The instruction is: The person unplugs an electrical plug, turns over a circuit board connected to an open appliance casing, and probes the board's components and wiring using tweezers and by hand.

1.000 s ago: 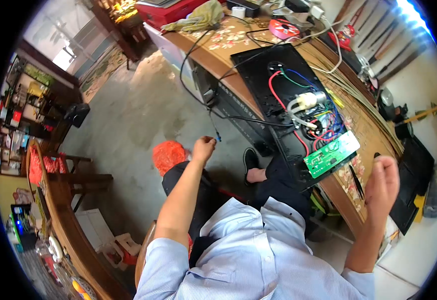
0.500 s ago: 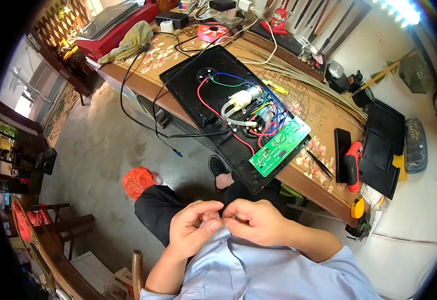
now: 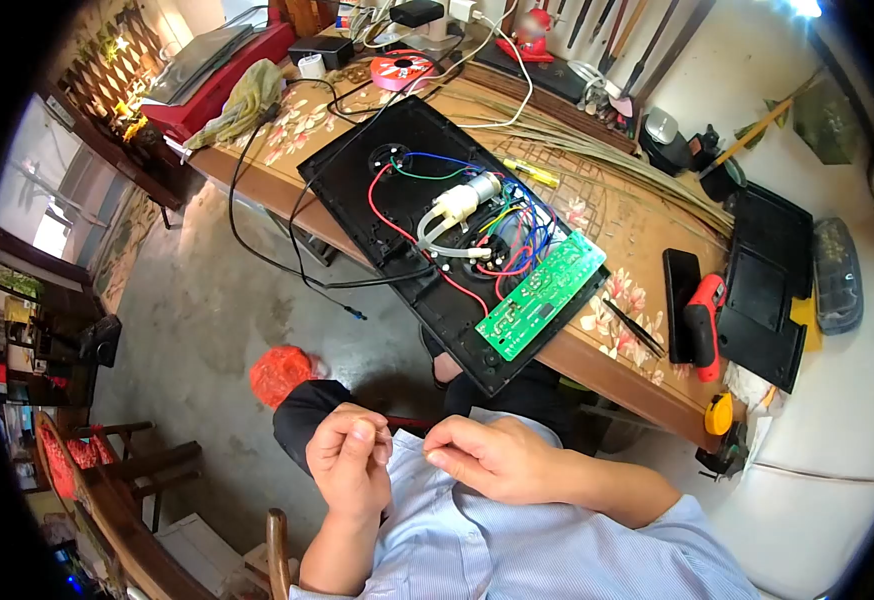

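My left hand (image 3: 352,452) is closed in a pinch in front of my shirt, and anything between its fingertips is too small to make out. Just to its right, not touching it, my right hand (image 3: 487,458) has thumb and forefinger pressed together; what they hold, if anything, is hidden. Beyond the hands a black panel (image 3: 342,170) lies tilted across the table edge. It carries a green circuit board (image 3: 542,295), a small pump with a motor (image 3: 462,200), a clear tube and coloured wires. A black cable (image 3: 387,281) runs off its left side, its end hanging over the floor.
On the wooden table (image 3: 647,395) are tweezers (image 3: 634,328), a black phone (image 3: 679,300), a red and black tool (image 3: 704,325), a yellow screwdriver (image 3: 531,173) and a yellow tape measure (image 3: 718,414). A red bag (image 3: 280,375) is near my left leg; a chair stands at lower left.
Both hands came together before my shirt from far apart, then moved slightly apart with fingers pinched. The view has shifted, showing the red and black tool and phone.
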Action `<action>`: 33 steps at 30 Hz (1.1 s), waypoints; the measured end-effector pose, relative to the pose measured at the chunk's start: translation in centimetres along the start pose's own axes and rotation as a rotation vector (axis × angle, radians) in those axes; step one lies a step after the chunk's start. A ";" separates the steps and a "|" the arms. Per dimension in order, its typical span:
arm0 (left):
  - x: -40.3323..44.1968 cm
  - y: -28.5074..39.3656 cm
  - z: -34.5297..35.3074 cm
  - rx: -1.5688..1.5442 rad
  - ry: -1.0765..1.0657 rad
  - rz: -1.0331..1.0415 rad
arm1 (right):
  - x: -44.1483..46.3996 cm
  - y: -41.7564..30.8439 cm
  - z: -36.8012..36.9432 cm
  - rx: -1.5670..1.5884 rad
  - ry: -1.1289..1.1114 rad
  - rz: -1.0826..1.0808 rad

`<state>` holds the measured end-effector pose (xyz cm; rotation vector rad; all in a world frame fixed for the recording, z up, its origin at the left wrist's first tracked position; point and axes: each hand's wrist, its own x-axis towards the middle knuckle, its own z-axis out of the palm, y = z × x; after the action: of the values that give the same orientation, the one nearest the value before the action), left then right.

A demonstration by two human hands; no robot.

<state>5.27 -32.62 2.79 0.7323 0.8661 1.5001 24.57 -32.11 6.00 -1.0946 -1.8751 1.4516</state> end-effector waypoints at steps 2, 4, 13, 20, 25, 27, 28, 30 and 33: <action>-0.1 0.0 0.1 -0.025 0.029 0.007 | 0.1 0.1 0.1 0.009 0.004 -0.013; 0.2 0.1 0.2 -0.045 0.062 0.023 | 0.3 -0.1 0.0 0.020 0.003 -0.034; 0.3 0.6 -0.4 -0.172 0.089 -0.036 | 1.1 -1.1 -0.3 -0.057 0.043 -0.027; 0.4 0.9 -1.3 -0.295 0.130 -0.041 | 1.7 -2.0 0.2 -0.094 0.015 0.000; 0.6 1.6 -1.5 -0.330 0.168 -0.041 | 2.1 -2.3 0.6 -0.095 0.022 0.005; 0.7 1.7 -1.5 -0.310 0.186 -0.027 | 2.2 -2.1 1.2 -0.087 0.034 0.009; 0.9 2.1 -1.5 -0.245 0.242 -0.028 | 1.9 -2.1 1.2 -0.093 0.067 0.027; 1.4 2.7 -2.5 -0.280 0.235 -0.026 | 1.7 -1.7 1.6 -0.114 0.095 0.008; 1.4 2.7 -3.1 -0.258 0.340 -0.029 | 0.9 -1.2 1.5 -0.124 0.143 -0.055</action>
<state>1.11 -31.68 3.47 0.2779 0.9063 1.6996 22.52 -32.25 6.62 -1.1625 -1.8986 1.2079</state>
